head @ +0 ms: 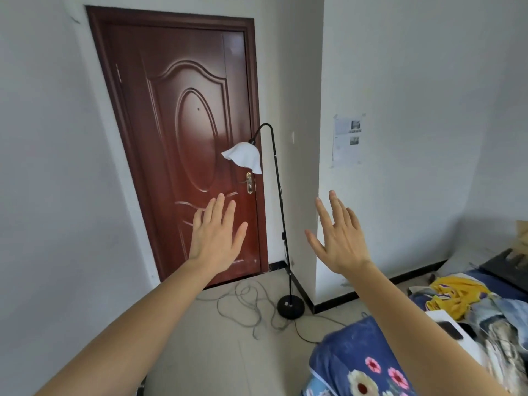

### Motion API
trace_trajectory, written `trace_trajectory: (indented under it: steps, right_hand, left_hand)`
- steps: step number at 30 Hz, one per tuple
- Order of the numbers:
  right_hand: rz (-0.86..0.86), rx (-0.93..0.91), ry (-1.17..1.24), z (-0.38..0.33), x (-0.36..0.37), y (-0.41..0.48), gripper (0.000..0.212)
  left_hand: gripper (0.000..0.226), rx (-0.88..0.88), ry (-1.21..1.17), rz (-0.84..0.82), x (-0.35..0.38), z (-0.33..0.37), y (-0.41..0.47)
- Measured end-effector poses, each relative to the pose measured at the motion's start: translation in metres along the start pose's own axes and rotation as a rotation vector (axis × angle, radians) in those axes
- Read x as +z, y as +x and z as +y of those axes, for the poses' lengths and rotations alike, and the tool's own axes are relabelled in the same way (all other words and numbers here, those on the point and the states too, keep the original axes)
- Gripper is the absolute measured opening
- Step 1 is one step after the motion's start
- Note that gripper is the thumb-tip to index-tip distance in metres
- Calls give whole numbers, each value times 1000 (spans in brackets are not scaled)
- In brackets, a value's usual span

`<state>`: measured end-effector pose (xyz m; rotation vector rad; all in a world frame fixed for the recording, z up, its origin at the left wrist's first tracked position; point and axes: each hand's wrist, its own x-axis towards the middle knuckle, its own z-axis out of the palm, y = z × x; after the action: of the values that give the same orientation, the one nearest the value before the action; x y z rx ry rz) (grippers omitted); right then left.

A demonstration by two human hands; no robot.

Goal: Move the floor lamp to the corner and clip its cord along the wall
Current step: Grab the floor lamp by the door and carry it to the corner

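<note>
1. Floor lamp (281, 221): black pole, white shade, round base on the tiled floor (228, 347) beside the wall corner, near the brown door (183, 144).
2. Cord (245, 307): loose tangled loops on the floor before the door.
3. Left hand (214, 232), right hand (340, 238): raised, fingers spread wide, holding nothing, either side of the pole.
4. Bed (357, 358): floral blue cover, lower right.
5. Paper sheet (347, 141) taped on the wall; print unreadable.

Bare forearms, no sleeves, no rings or watch on left hand (216, 231) or right hand (339, 235), short plain nails.
</note>
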<state>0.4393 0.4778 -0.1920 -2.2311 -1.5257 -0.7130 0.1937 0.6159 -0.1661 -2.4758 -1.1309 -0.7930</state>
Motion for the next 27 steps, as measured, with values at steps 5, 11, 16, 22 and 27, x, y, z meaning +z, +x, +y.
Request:
trace_trajectory:
  steps: [5,11,16,22,27]
  right_hand:
    - [-66,65,30,40,67,103,78]
    - [-121,107,66,64,148,196,78]
    - [-190,140,47,82,228,254,77]
    - [-275,211,33,105,321,343,76]
    - [-354,305,63,128,383,423,75]
  left_hand:
    - [67,-14,-48,-56,71,-1,100]
    - [69,90,-44,-80,146,-19,191]
    - [65,78,-111,-178,240,-34,260]
    - [68,217,-220,-393,363,-57,362]
    - [71,254,-275,-529,448,-68,465]
